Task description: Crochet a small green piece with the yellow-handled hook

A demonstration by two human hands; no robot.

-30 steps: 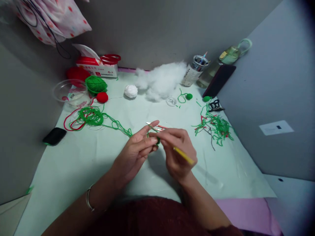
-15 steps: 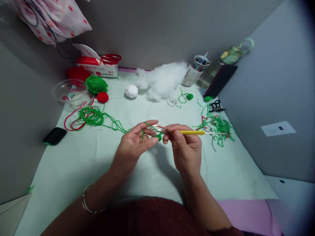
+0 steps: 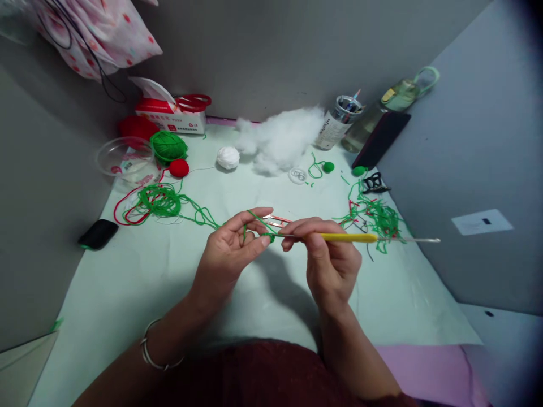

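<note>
Between thumb and fingers, my left hand (image 3: 231, 243) pinches a small green crocheted piece (image 3: 271, 238), with green yarn looped over its raised index finger. My right hand (image 3: 331, 257) grips a crochet hook with a yellow handle (image 3: 348, 237); its left end meets the green piece, and its other metal end points right. Behind the fingers lie small red-handled snips (image 3: 278, 220), partly hidden. The green yarn runs left to a loose tangle (image 3: 160, 200) on the table.
White stuffing (image 3: 284, 138), a white yarn ball (image 3: 228, 158) and a pen can (image 3: 335, 127) stand at the back. Green and red scraps (image 3: 382, 217) lie right. A clear tub (image 3: 127, 158), green yarn ball (image 3: 168, 146) and black object (image 3: 98, 234) are left.
My right hand and the hook have moved right, away from my left hand. More of the hook's far metal end shows, and more of the snips is visible.
</note>
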